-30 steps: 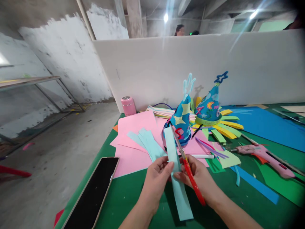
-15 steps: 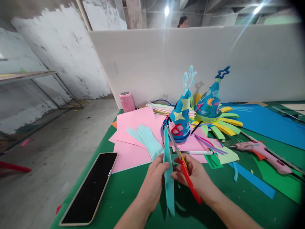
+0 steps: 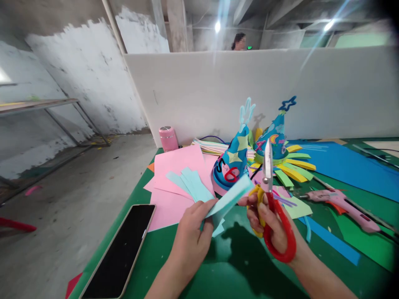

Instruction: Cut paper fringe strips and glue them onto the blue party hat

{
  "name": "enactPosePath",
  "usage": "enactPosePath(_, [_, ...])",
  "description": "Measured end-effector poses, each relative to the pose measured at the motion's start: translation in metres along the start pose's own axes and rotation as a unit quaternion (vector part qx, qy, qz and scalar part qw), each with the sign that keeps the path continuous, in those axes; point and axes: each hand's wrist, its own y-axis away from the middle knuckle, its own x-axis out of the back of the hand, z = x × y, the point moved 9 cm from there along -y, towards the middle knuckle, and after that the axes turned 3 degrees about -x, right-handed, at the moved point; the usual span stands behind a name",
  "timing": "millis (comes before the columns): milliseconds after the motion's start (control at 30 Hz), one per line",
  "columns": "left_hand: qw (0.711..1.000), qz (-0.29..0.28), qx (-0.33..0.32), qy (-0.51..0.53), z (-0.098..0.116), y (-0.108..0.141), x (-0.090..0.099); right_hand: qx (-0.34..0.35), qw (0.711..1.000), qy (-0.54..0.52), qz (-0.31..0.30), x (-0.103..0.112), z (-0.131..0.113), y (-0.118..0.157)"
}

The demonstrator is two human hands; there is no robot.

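Note:
My left hand is closed on a light blue paper strip, pinched between thumb and fingers and angled up to the right. In my right hand is a pair of scissors with red and yellow handles, its blades pointing up and close together. Behind the hands stands a blue cone party hat bearing stars, the digits 5 and 6 and a pale blue pipe-cleaner topper. More light blue strips lie fanned on pink paper sheets, just beyond my left hand.
A smartphone lies at the table's left edge. A second blue hat with yellow and green strips stands behind. On the right are a pink glue gun and blue sheets. A pink cup stands by the white partition.
The scissors have moved away from the strip, turned upright and risen to the right. My left hand has tilted the strip from upright to a slant toward the right.

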Motion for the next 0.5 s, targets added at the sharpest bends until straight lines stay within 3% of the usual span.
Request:
enactPosePath(100, [0.986,0.001,-0.102,-0.13,0.018,0.001,0.002,0.003,1.0,0.001,-0.001,0.008,-0.009,0.005])
enactPosePath(200, [0.966,0.001,-0.154,-0.209,0.028,0.001,-0.003,0.007,0.997,0.072,0.004,0.011,-0.017,0.009])
enactPosePath(500, [0.952,0.045,-0.162,-0.255,0.022,0.001,-0.007,-0.046,0.987,0.148,0.033,0.002,0.01,0.02])
